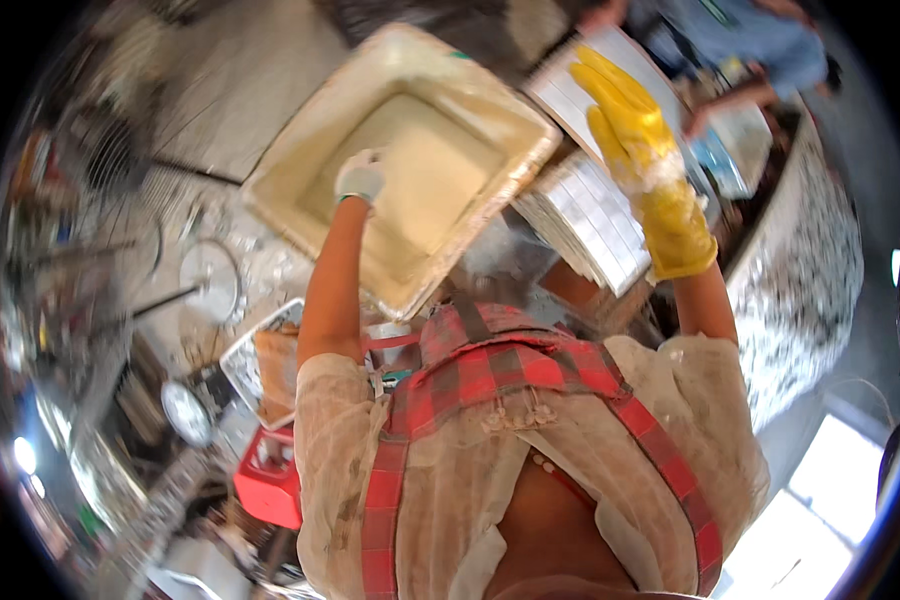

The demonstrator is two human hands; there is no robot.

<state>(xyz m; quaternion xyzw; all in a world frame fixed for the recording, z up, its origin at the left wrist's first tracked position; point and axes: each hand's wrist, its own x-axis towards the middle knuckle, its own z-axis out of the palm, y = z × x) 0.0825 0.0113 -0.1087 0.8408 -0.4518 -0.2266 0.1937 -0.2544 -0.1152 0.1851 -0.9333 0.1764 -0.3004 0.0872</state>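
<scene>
My left hand (361,174), in a pale glove, is over the cream-coloured liquid (430,165) inside a large square basin (300,125). Its fingers are blurred, and I cannot make out whether they hold anything or touch the liquid. My right hand (632,130) wears a long yellow rubber glove with white smears at the wrist. Its fingers stretch out away from me, with nothing seen in them. Below that glove are white rectangular panels, one flat panel (560,88) farther off and a thick stack (595,220) nearer to me.
A co-worker in a blue shirt (740,45) leans in at the far right, an arm by a pale bluish container (735,150). On the left stand a fan (110,150) and a round disc on a rod (210,280). A red plastic container (270,480) sits at lower left.
</scene>
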